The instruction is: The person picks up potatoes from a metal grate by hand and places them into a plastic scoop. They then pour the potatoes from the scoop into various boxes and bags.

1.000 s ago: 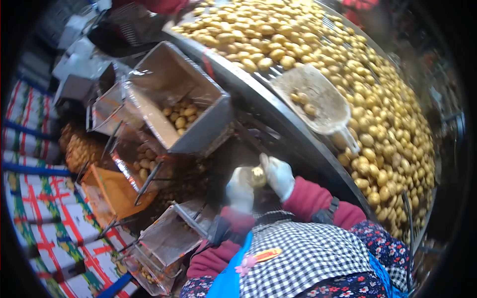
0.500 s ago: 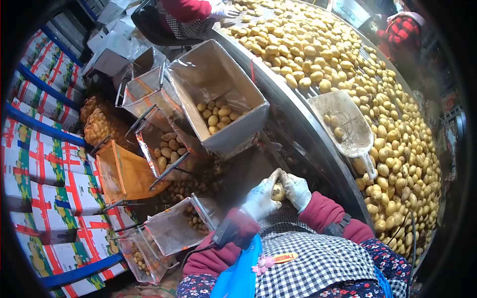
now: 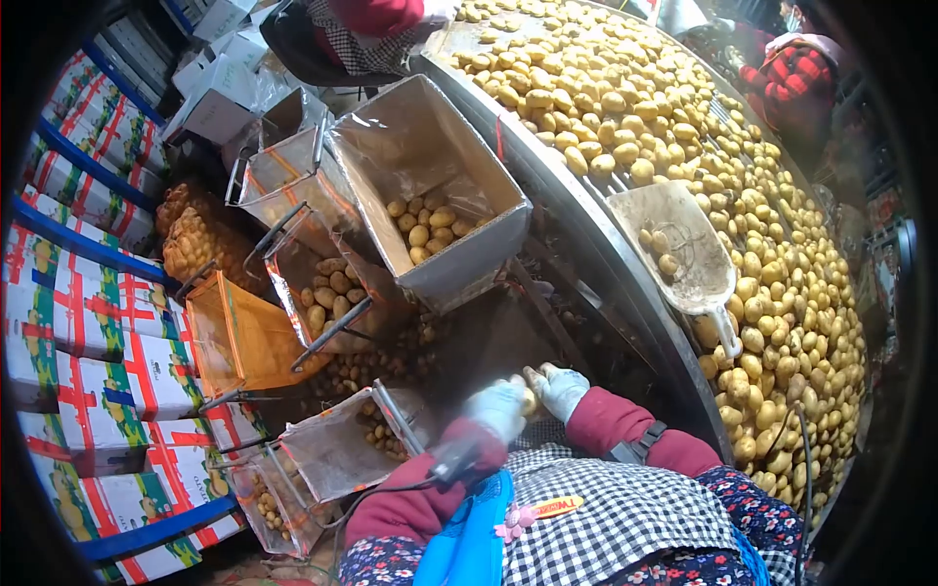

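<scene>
A potato (image 3: 529, 401) is between my two gloved hands, low in front of the checkered apron. My left hand (image 3: 496, 408), in a pale glove and smeared by motion, is closed around its left side. From the other side my right hand (image 3: 561, 393) is against the potato with its fingers bent. The gloves hide most of the potato. To the upper right, a white scoop (image 3: 674, 239) lies on the heap of potatoes (image 3: 782, 332), with a few small potatoes in it.
A lined cardboard box (image 3: 469, 259) partly filled with potatoes stands ahead-left. Beside it are an orange mesh bag (image 3: 249, 337) on a frame and a clear-lined holder (image 3: 342, 454). The metal table rim (image 3: 625, 283) curves along the right. Printed cartons (image 3: 98, 391) are stacked left. Other people work across the table.
Both my hands have moved slightly left and down with the potato. The left hand has turned and is blurred. At the top, another person's gloved hand has drawn back from the potatoes.
</scene>
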`<control>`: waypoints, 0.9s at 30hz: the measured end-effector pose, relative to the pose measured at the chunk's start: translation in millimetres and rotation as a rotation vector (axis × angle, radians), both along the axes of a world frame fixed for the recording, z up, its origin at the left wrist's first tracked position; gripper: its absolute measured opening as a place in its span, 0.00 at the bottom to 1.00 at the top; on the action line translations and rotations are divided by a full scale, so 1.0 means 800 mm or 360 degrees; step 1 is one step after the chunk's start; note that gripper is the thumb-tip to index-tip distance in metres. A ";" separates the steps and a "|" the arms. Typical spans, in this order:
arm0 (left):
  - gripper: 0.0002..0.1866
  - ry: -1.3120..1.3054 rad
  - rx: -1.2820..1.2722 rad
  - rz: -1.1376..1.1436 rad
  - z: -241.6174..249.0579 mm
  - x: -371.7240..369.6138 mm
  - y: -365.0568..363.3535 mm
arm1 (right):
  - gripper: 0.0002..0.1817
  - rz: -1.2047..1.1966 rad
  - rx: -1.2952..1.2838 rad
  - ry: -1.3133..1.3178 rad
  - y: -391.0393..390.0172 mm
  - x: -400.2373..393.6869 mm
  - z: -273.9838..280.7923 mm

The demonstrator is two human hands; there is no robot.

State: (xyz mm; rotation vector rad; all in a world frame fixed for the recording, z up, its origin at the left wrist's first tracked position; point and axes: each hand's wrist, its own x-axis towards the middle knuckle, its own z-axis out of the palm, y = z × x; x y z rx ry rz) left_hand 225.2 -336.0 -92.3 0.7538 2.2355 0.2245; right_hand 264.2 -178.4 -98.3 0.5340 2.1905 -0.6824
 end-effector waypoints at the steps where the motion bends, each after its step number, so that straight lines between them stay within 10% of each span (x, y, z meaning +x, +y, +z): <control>1: 0.23 0.0085 0.0174 0.0157 0.006 -0.006 -0.017 | 0.32 -0.0097 -0.0111 0.0216 0.005 0.001 0.002; 6: 0.28 0.0861 0.0592 0.1277 0.060 -0.102 -0.119 | 0.31 -0.0355 -0.0021 0.0653 0.039 0.015 0.016; 10: 0.40 0.1165 0.0809 0.1436 0.023 -0.225 -0.236 | 0.28 -0.0510 -0.0211 0.0639 0.037 0.012 0.087; 13: 0.50 0.1333 0.0400 0.1252 0.012 -0.273 -0.245 | 0.30 -0.0359 -0.0270 0.0925 0.045 0.022 0.060; 20: 0.39 0.1020 0.1064 0.0733 0.037 -0.244 -0.028 | 0.26 -0.0776 -0.0421 0.1169 0.093 0.036 0.158; 25: 0.33 0.0919 0.1599 -0.0020 0.080 -0.226 0.118 | 0.23 -0.1321 -0.0032 0.2247 0.170 0.076 0.189; 27: 0.32 0.0886 0.1682 -0.0207 0.092 -0.221 0.166 | 0.28 -0.1276 0.0526 0.1924 0.206 0.097 0.172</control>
